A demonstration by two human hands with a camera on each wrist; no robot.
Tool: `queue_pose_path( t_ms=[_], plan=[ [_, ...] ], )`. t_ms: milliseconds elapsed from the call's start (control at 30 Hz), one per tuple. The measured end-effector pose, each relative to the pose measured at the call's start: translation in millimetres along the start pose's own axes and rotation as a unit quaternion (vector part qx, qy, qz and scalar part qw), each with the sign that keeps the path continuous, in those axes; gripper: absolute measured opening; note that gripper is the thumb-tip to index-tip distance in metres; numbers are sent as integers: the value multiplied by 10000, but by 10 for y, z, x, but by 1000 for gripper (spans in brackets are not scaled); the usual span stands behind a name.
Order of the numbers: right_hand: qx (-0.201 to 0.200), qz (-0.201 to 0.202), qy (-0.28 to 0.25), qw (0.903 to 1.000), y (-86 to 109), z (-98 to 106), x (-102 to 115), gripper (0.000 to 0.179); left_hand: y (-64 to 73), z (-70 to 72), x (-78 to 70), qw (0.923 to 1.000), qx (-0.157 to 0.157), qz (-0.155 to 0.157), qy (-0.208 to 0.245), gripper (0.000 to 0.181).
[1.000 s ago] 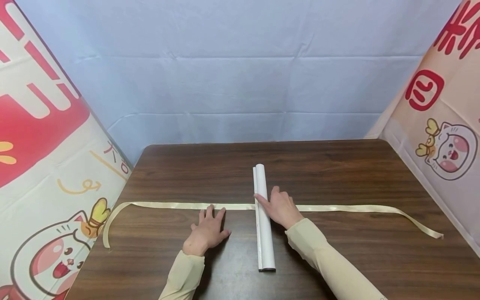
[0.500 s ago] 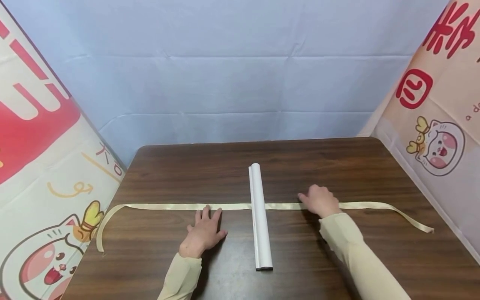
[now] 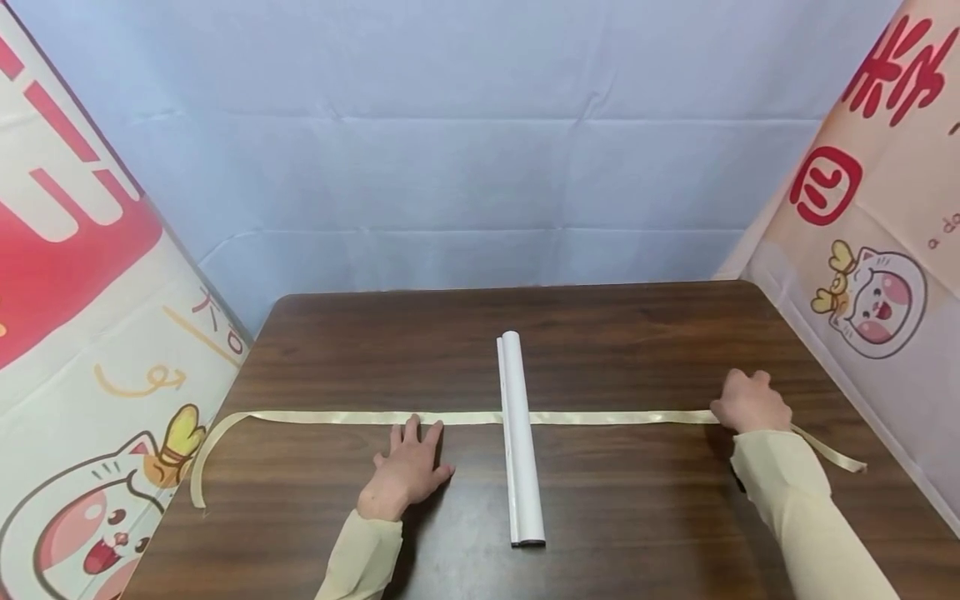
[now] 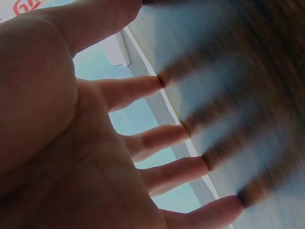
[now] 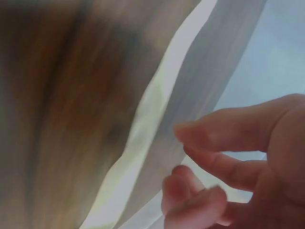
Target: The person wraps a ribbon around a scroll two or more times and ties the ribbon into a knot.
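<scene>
A pale yellow ribbon [image 3: 600,417] stretches left to right over the table, its two ends bending toward the near side. Across its middle lies a white paper roll [image 3: 522,442], pointing away from me. My left hand [image 3: 405,471] rests with spread, straight fingers, their tips touching the ribbon left of the roll; the left wrist view shows the fingertips [image 4: 190,131] along the ribbon's edge. Over the ribbon near its right end is my right hand [image 3: 752,404]. In the right wrist view its fingers [image 5: 209,136] are loosely bent beside the ribbon [image 5: 147,119], with a gap showing between.
The dark wood table [image 3: 630,333] reaches a light blue cloth backdrop [image 3: 465,167]. Printed panels with cartoon cats stand along the left [image 3: 97,467] and right [image 3: 885,292] sides.
My right hand has let go of the paper roll and moved right along the ribbon toward its right end. The left hand and the roll stay in place; the head view shifts slightly.
</scene>
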State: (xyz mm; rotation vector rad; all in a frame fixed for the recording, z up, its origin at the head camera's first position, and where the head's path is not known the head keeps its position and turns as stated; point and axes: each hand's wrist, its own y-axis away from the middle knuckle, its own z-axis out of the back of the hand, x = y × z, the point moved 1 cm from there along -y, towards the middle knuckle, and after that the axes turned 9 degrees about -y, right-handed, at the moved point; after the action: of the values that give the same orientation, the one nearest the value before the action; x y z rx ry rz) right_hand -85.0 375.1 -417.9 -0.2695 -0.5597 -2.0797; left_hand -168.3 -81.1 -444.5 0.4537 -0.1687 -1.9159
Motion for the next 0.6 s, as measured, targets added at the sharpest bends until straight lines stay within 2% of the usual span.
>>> queue_pose_path(
  t_ms=[100, 233, 600],
  plan=[
    [-162, -195, 31, 9997, 14, 14, -122, 49, 7, -5, 3, 10000, -33, -12, -8, 65],
    [-226, -328, 10, 9992, 19, 36, -236, 45, -3, -5, 2, 10000, -48, -8, 6, 65],
    [114, -366, 69, 9992, -15, 5, -321, 43, 3, -7, -1, 10000, 32, 15, 12, 65]
  ],
)
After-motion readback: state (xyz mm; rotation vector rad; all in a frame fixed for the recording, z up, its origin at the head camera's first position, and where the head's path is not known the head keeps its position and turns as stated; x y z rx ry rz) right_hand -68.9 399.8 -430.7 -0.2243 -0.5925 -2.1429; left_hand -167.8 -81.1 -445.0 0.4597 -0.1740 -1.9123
